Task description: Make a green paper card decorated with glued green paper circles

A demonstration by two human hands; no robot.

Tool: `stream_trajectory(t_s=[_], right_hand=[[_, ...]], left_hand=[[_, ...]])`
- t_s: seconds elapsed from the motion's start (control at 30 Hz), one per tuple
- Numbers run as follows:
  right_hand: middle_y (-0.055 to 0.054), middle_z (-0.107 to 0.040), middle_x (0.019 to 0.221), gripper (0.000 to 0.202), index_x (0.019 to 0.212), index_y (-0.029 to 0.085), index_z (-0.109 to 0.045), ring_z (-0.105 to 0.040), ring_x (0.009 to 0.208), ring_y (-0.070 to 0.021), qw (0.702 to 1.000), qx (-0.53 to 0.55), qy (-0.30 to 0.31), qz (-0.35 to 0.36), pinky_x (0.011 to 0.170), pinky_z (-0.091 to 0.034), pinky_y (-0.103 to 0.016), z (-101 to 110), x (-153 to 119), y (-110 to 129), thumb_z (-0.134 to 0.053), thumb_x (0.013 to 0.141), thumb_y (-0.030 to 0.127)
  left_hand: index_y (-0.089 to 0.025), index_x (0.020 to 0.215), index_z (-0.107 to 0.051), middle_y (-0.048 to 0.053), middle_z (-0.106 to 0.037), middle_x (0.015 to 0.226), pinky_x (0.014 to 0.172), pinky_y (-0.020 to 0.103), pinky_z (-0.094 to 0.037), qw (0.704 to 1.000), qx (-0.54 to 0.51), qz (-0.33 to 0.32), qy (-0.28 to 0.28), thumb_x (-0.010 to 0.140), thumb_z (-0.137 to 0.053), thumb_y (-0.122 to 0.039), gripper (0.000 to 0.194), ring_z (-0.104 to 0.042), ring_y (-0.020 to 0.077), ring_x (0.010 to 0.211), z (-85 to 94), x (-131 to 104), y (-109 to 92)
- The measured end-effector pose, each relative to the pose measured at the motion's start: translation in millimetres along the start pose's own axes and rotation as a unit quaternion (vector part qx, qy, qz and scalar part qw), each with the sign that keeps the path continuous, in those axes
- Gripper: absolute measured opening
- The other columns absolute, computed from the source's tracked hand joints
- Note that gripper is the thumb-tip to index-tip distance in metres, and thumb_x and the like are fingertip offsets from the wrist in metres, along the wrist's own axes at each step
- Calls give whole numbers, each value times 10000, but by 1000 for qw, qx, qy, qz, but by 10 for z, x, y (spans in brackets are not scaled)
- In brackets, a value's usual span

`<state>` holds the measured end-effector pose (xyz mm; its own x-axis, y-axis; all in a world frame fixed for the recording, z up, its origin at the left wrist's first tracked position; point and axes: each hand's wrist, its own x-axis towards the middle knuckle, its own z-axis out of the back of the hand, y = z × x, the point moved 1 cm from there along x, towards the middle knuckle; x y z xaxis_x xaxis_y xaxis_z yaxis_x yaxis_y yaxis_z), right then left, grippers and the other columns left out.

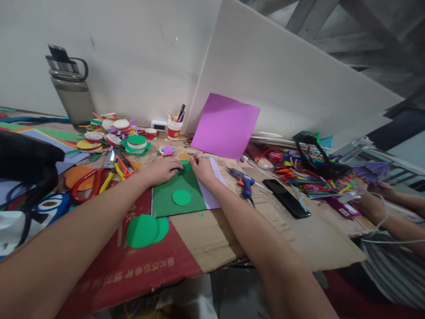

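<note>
A dark green sheet (191, 184) lies over a lavender sheet (215, 177) on the cardboard in front of me. One light green paper circle (181, 197) rests on the dark green sheet. My left hand (163, 170) lies over its upper left part, fingers stretched towards the middle. Just right of it, my right hand (203, 169) has its fingers bent together at the sheet's top edge; what they grip, if anything, is hidden. A bit of bright green paper (186, 163) shows between the hands. Nearer to me, overlapping green circles (146, 231) lie on the red cardboard (122, 266).
Red-handled pliers (86, 186) and paper-covered discs (122, 126) lie left, below a bottle (75, 97). A purple sheet (227, 126) leans on the wall. A blue glue gun (246, 187) and phone (286, 198) are right, near a co-worker's hands (372, 204).
</note>
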<state>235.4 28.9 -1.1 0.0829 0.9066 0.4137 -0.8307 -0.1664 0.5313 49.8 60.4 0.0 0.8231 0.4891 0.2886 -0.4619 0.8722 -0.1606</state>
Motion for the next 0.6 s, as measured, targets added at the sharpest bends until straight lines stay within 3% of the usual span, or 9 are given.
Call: stream_trajectory(t_s=[0.33, 0.6], right_hand=[[-108, -722, 843, 270, 890, 139, -667, -667, 804, -195, 997, -55, 30, -38, 728, -418, -248, 101, -53, 64, -425, 930, 250], [-112, -720, 859, 264, 857, 140, -664, -656, 815, -191, 997, -72, 24, -31, 745, -413, -250, 127, -76, 74, -428, 925, 238]], left_hand=[[-224, 1170, -649, 28, -634, 1275, 1064, 365, -378, 1000, 9, 5, 19, 913, -397, -269, 362, -546, 196, 1205, 29, 4, -13], [-210, 1175, -648, 39, -642, 1260, 1041, 368, -401, 1000, 18, -2, 21, 914, -393, -262, 368, -560, 206, 1184, 27, 9, -4]])
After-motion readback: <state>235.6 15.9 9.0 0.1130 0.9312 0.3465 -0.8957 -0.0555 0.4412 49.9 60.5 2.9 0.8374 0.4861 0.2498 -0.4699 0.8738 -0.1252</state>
